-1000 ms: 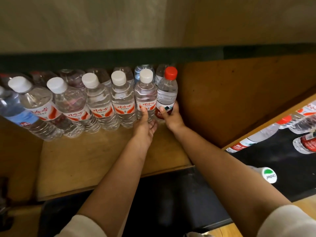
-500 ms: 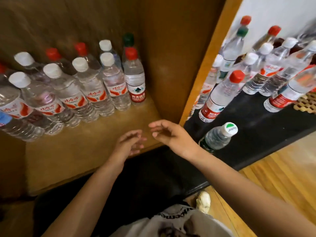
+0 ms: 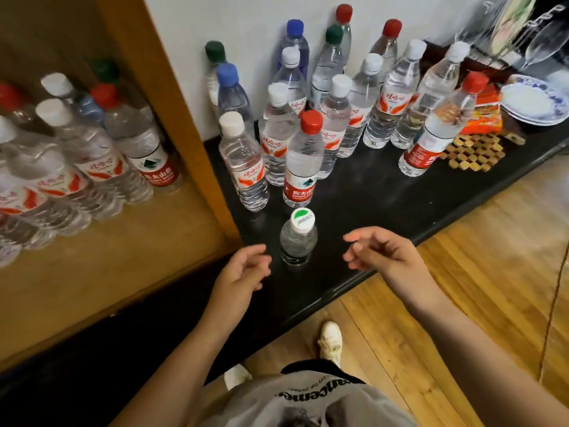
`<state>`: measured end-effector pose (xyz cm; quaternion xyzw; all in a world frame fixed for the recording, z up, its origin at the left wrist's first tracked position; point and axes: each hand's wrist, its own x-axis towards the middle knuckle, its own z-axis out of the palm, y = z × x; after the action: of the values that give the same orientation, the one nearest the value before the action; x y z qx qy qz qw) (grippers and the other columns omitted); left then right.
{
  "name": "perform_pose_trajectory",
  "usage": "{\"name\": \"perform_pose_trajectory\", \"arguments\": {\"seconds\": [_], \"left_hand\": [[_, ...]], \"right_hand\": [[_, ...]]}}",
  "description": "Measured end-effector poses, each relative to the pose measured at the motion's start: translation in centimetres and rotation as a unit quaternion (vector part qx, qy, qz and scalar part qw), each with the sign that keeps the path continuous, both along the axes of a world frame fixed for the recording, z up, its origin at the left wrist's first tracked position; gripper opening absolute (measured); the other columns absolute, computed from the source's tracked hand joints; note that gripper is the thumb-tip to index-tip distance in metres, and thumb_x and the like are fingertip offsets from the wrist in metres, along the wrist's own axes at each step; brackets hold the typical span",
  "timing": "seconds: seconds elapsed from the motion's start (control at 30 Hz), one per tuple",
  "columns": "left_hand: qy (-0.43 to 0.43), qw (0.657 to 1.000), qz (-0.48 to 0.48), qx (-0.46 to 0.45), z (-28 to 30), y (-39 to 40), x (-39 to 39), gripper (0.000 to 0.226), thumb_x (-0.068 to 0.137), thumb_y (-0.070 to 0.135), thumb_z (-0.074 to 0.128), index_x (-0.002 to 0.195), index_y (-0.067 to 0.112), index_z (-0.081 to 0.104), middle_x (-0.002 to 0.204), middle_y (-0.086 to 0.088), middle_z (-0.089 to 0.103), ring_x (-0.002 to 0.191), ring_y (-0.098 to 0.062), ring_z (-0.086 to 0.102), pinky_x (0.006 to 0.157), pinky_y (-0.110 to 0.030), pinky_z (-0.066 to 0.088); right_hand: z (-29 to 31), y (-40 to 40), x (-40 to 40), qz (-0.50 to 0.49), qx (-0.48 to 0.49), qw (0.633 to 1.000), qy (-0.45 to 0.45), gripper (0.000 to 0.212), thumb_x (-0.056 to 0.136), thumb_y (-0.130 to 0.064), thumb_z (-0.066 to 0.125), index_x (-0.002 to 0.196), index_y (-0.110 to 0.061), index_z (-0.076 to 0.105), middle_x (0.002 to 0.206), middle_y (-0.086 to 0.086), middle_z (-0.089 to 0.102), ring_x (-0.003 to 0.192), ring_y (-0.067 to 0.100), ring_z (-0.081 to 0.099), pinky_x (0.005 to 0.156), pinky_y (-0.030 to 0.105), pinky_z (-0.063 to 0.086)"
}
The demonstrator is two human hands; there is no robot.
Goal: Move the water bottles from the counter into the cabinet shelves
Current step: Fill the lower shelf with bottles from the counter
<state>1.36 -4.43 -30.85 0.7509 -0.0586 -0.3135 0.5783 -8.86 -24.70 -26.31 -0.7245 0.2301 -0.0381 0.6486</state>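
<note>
Two hands — left hand (image 3: 238,272), right hand (image 3: 380,252) — empty, half-curled

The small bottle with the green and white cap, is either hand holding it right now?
No, the small bottle stands alone on the counter, with the left hand and right hand apart from it.

Stacked blue-rimmed plates (image 3: 535,103) sit beside a woven trivet (image 3: 474,152).

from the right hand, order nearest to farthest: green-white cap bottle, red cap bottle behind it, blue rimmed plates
1. green-white cap bottle, just left of the right hand, at the counter front
2. red cap bottle, behind it, mid-counter
3. blue rimmed plates, far right, at the back
</note>
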Motion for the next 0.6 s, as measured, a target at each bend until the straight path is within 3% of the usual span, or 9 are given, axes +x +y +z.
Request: {"name": "perform_pose_trajectory", "arguments": {"seconds": [0.13, 0.2, 0.27, 0.37, 0.5, 0.6], "left_hand": [[-0.032, 0.995, 0.087, -0.03, 1.1, -4.7, 1.4, 0.049, 0.094, 0.02, 0.049, 0.14, 0.024, 0.032, 0.137, 0.002, 0.042, 0.121, -0.01, 0.044, 0.102, -0.033, 0.04], [-0.085, 0.988, 0.121, -0.046, 1.8, -6.4, 3.0, 0.058, 0.093, 0.019, 0.05, 0.144, 0.023, 0.023, 0.145, 0.005, 0.034, 0.129, -0.008, 0.035, 0.109, -0.032, 0.034], [-0.151, 0.975, 0.155, -0.049, 2.6, -7.6, 4.8, 0.064, 0.092, 0.016, 0.054, 0.145, 0.022, 0.019, 0.145, 0.009, 0.029, 0.131, -0.005, 0.03, 0.109, -0.025, 0.031], [-0.204, 0.952, 0.228, -0.019, 3.6, -9.1, 8.0, 0.078, 0.088, 0.018, 0.06, 0.147, 0.021, 0.009, 0.154, -0.003, 0.017, 0.141, -0.016, 0.021, 0.116, -0.04, 0.023], [-0.194, 0.944, 0.265, -0.031, 4.6, -10.7, 11.0, 0.071, 0.091, 0.02, 0.056, 0.147, 0.02, 0.012, 0.151, -0.004, 0.026, 0.138, -0.02, 0.029, 0.113, -0.039, 0.027], [-0.204, 0.944, 0.258, -0.006, 4.4, -11.2, 11.4, 0.054, 0.095, 0.021, 0.049, 0.143, 0.018, 0.023, 0.142, -0.003, 0.039, 0.131, -0.018, 0.038, 0.107, -0.033, 0.032]], "right_hand": [[-0.6, -3.4, 1.8, -0.022, -0.021, 0.999, 0.015, 0.019, 0.09, 0.003, 0.049, 0.1, -0.009, 0.061, 0.084, 0.01, 0.064, 0.072, 0.016, 0.06, 0.063, 0.018, 0.048], [-0.9, -4.6, 3.5, -0.016, -0.03, 0.999, 0.007, 0.021, 0.089, 0.004, 0.051, 0.104, -0.009, 0.058, 0.091, 0.012, 0.061, 0.078, 0.017, 0.057, 0.066, 0.021, 0.047], [-1.0, -5.3, 5.6, -0.009, -0.038, 0.999, -0.007, 0.027, 0.087, 0.005, 0.055, 0.11, -0.009, 0.055, 0.096, 0.01, 0.057, 0.085, 0.019, 0.054, 0.073, 0.027, 0.048], [-1.0, -6.2, 9.2, 0.013, -0.058, 0.997, -0.04, 0.044, 0.082, 0.001, 0.063, 0.122, -0.009, 0.048, 0.108, 0.004, 0.053, 0.099, 0.017, 0.052, 0.091, 0.034, 0.046], [-0.9, -6.8, 13.9, 0.073, -0.097, 0.99, -0.076, 0.063, 0.078, -0.002, 0.068, 0.133, -0.01, 0.039, 0.13, 0.005, 0.051, 0.121, 0.016, 0.047, 0.105, 0.033, 0.038], [-1.4, -6.9, 15.9, 0.144, -0.127, 0.979, -0.07, 0.069, 0.078, -0.007, 0.07, 0.137, -0.01, 0.034, 0.136, 0.008, 0.049, 0.126, 0.019, 0.045, 0.105, 0.032, 0.036]]}}
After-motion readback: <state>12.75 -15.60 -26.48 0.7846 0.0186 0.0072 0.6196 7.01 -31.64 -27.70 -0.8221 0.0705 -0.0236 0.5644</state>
